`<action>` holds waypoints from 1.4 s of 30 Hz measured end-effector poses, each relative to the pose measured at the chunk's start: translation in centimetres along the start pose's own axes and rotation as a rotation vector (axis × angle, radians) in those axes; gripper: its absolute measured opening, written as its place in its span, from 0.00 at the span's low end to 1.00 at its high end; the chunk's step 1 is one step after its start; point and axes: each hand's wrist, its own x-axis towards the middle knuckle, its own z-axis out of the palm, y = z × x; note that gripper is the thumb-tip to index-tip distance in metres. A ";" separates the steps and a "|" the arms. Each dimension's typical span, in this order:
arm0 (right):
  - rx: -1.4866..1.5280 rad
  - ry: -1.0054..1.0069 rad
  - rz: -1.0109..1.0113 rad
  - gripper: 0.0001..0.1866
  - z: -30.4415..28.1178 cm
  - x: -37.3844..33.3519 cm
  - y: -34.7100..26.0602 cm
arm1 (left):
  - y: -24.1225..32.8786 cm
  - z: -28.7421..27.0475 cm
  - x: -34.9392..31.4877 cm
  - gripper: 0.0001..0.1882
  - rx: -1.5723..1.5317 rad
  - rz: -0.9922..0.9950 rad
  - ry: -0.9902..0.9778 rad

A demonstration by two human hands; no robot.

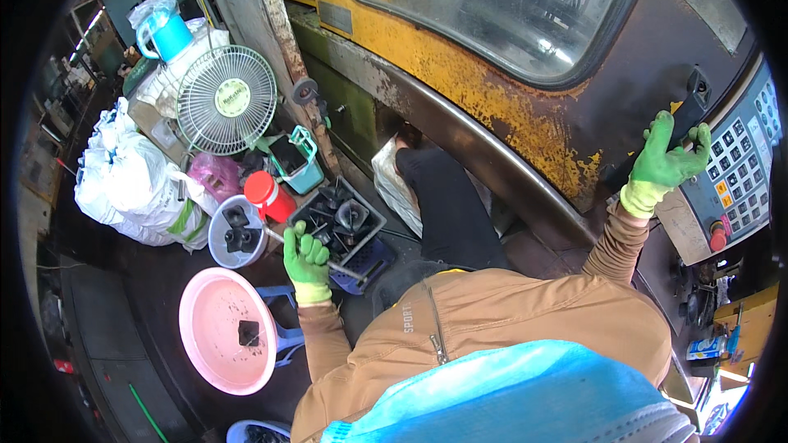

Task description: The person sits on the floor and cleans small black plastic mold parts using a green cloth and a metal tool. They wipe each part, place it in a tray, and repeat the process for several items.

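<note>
My left hand (306,256), in a green and yellow glove, is closed round a thin greyish rod (345,271). Both ends of the rod stick out past my fist, which hides its middle. Just beyond that hand stands a grey crate (373,217) with black moulded parts (351,215) in it. My right hand (669,156), gloved the same way, has its fingers apart and holds nothing. It is beside the black door handle (696,92) and the button panel (735,172) of the machine; whether it touches the handle I cannot tell.
A yellow, rusty machine door with a window (492,8) fills the far side. To the left are a pink basin (201,336) holding a black piece, a white bucket (220,234), a red-lidded jar (269,195), a fan (227,98) and white sacks (131,180). A red knob (717,236) juts from the panel.
</note>
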 end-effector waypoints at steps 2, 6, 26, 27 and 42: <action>0.160 -0.012 0.131 0.28 0.3 -0.3 -0.4 | 1.2 -0.3 -0.9 0.19 -0.029 -0.038 -0.192; 0.351 -0.260 0.506 0.24 4.4 -0.8 0.6 | 2.2 1.1 0.5 0.19 0.042 -0.029 0.011; 0.842 -1.155 0.742 0.07 29.6 12.8 12.8 | 2.7 8.9 2.8 0.16 0.402 0.211 0.447; 0.524 -0.684 0.470 0.09 30.4 13.2 16.0 | 2.9 8.7 2.4 0.16 0.409 0.241 0.501; -0.662 -0.505 0.126 0.30 36.1 19.1 48.0 | 0.4 11.2 4.2 0.16 0.686 0.280 0.774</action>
